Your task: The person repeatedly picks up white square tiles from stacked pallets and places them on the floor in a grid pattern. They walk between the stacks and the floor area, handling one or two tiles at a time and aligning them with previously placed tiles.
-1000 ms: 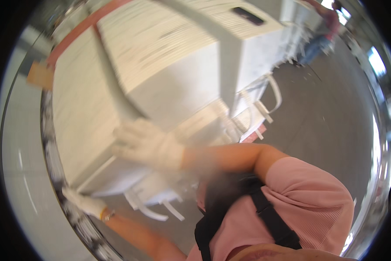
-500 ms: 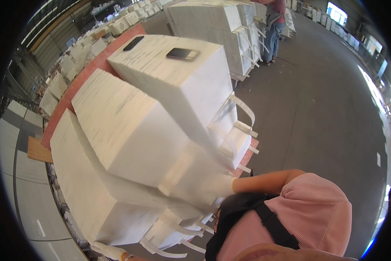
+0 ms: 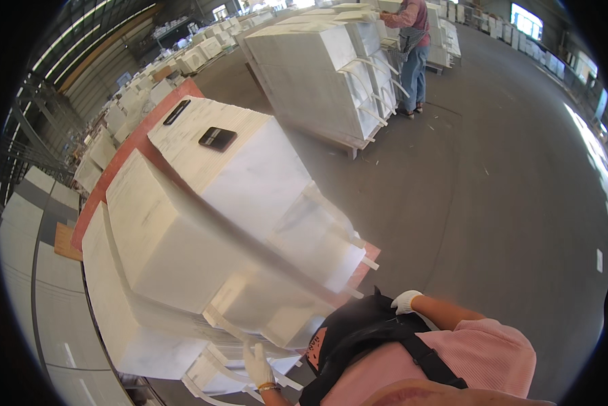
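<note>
My left hand [image 3: 256, 365], in a white knit glove, is at the lower front of a stack of white stone slabs [image 3: 182, 247]. Its fingers stretch up beside the slab edges and pale straps [image 3: 219, 369]. I cannot tell whether it touches them. My right hand [image 3: 405, 302], also gloved, has left the slabs and is against the black bag [image 3: 361, 325] on my front. Its fingers are curled, and whatever they may hold is hidden. Another slab block [image 3: 250, 155] stands farther back, with a phone [image 3: 217, 139] and a slim dark object [image 3: 177, 112] on top.
A red frame [image 3: 131, 145] runs behind the slabs. Farther off stands a strapped slab stack [image 3: 304, 68] on a pallet, with a person [image 3: 414, 54] in jeans working beside it. Grey floor [image 3: 493, 203] spreads to the right. Flat panels [image 3: 63, 298] lie along the left.
My right hand has pulled back from the slabs to the black bag. My left hand has moved right from the stack's lower left corner. The view has shifted, bringing more of the co-worker in.
</note>
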The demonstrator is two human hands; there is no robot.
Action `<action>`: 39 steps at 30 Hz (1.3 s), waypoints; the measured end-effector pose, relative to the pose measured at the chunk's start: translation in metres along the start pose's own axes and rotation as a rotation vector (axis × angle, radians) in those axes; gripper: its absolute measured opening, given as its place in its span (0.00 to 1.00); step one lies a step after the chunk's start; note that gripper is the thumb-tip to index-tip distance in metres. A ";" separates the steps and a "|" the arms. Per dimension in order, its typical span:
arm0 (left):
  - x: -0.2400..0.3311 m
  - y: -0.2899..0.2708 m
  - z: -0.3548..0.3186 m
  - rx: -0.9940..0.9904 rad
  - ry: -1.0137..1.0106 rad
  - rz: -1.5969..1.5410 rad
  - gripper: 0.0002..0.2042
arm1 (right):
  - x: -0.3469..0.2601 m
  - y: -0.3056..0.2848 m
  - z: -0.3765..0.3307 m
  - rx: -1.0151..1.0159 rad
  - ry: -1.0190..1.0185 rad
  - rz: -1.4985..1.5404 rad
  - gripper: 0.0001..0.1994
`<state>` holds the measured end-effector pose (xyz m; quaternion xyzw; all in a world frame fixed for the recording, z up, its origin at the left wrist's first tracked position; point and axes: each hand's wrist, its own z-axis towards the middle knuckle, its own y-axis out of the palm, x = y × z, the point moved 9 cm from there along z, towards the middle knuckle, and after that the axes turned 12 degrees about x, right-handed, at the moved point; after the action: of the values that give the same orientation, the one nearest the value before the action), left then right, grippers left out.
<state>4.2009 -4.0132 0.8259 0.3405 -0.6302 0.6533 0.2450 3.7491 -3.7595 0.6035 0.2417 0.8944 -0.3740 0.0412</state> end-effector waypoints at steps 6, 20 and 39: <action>0.065 0.078 -0.080 -0.444 0.191 0.341 0.31 | 0.157 0.096 -0.017 -0.067 0.128 0.063 0.26; 0.071 0.102 -0.148 -0.461 0.093 0.420 0.26 | 0.204 0.121 0.012 0.283 -0.497 -0.167 0.11; 0.035 0.104 -0.195 -0.480 0.204 0.406 0.22 | 0.178 0.073 0.039 0.173 -0.607 -0.464 0.17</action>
<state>4.0738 -3.8324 0.7888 0.0733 -0.7936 0.5522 0.2447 3.6220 -3.6706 0.4830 -0.0860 0.8375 -0.5021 0.1977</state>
